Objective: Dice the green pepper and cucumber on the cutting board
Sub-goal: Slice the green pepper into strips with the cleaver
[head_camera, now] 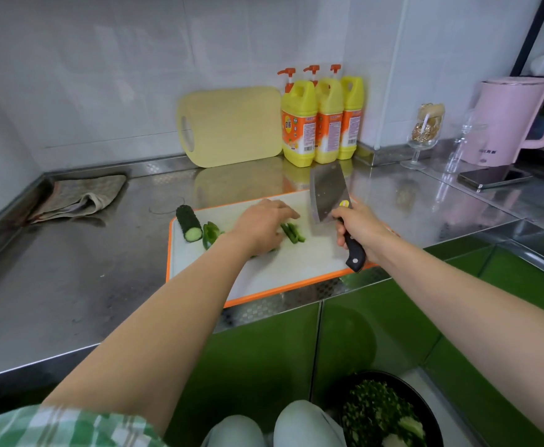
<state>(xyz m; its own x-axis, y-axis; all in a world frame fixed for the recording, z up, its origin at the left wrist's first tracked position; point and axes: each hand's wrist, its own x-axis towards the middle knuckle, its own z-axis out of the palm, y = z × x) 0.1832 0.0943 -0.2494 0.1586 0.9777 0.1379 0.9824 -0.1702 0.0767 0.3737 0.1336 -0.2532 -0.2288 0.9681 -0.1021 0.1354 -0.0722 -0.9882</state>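
A white cutting board (pixel 264 279) with an orange rim lies on the steel counter. At its far left corner sit a dark cucumber piece (pixel 188 222) with its cut end showing and a green pepper chunk (pixel 211 233). My left hand (pixel 261 225) rests palm down on several green pepper strips (pixel 293 233), whose ends stick out past my fingers. My right hand (pixel 359 229) grips the black handle of a cleaver (pixel 328 191). Its blade is raised above the board, just right of the strips and clear of them.
A yellow board (pixel 232 124) and three yellow detergent bottles (pixel 320 121) stand against the back wall. A cloth (pixel 77 196) lies at far left. A stemmed glass (pixel 425 130), pink kettle (pixel 509 121) and phone (pixel 496 177) sit at right. A black bowl (pixel 425 404) of chopped greens is below the counter.
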